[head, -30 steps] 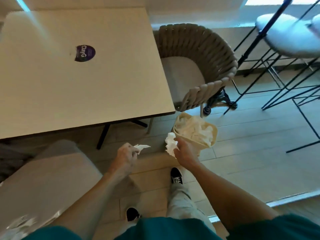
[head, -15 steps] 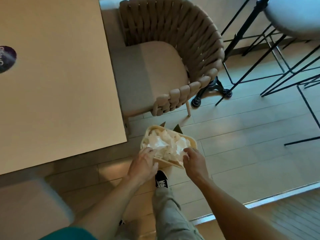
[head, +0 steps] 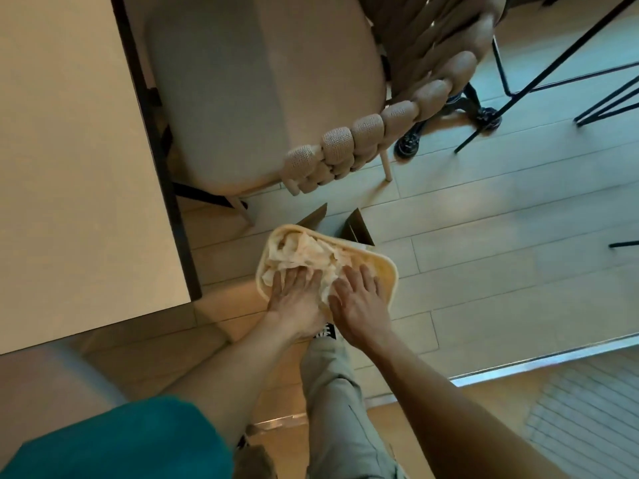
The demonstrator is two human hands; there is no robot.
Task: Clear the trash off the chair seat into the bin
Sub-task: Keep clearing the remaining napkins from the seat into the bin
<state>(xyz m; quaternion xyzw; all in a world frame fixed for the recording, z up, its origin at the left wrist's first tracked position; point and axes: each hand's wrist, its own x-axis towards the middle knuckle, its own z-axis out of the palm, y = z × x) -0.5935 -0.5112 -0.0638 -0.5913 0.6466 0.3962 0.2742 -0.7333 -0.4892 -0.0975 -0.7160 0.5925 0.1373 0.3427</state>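
Observation:
A cream rectangular bin [head: 389, 271] stands on the wooden floor below the chair, heaped with crumpled white paper [head: 304, 252]. My left hand [head: 297, 295] lies flat on the paper at the bin's near left, fingers straight. My right hand [head: 359, 300] presses flat beside it on the near right of the pile, fingers spread. Just above the bin is a beige chair seat [head: 262, 95] with a woven rope back [head: 408, 108]; I see no trash on its cushion.
A pale table [head: 69, 160] with a dark edge fills the left side. Black metal stool legs [head: 539, 74] stand at the upper right. My leg and shoe [head: 326, 331] are directly under the hands. Another padded seat [head: 45, 385] is at the lower left.
Both hands held paper scraps a second ago, then reached the bin; now both lie flat on the paper in it. The view has moved closer to the bin and chair.

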